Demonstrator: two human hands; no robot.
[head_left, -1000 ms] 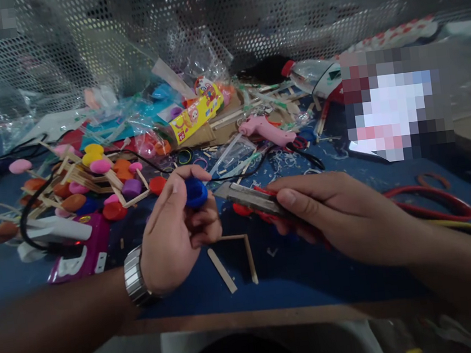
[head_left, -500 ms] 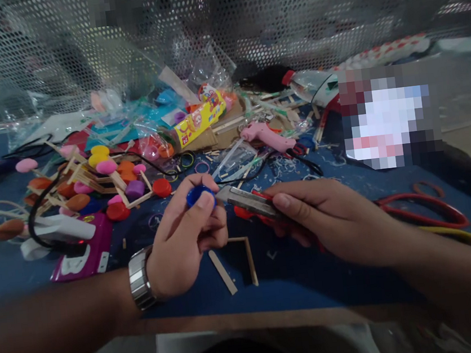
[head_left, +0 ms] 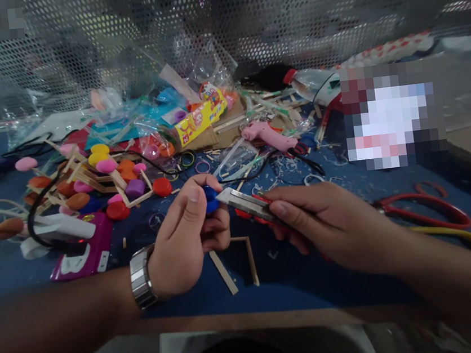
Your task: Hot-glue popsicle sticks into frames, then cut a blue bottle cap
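Note:
Between the thumb and fingers of my left hand [head_left: 184,227] is a blue bottle cap [head_left: 211,199], turned so that its side shows. My right hand [head_left: 320,215] grips a red utility knife [head_left: 247,202] with its metal blade out. The blade's tip meets the cap's edge or lies very close to it; I cannot tell which. Below my left hand, a flat wooden stick [head_left: 223,273] and an L-shaped frame of thin sticks [head_left: 251,259] lie on the blue table [head_left: 307,287].
Left of my hands are a purple box [head_left: 103,245] and a pile of coloured caps and stick frames [head_left: 108,179]. A pink glue gun [head_left: 271,134] lies behind, near plastic shavings. Red-handled scissors [head_left: 426,208] sit at right, a plastic bottle [head_left: 314,85] further back.
My left fingers have turned the blue cap from showing its open face to showing its side. The knife has shifted slightly left, its blade now nearer the cap.

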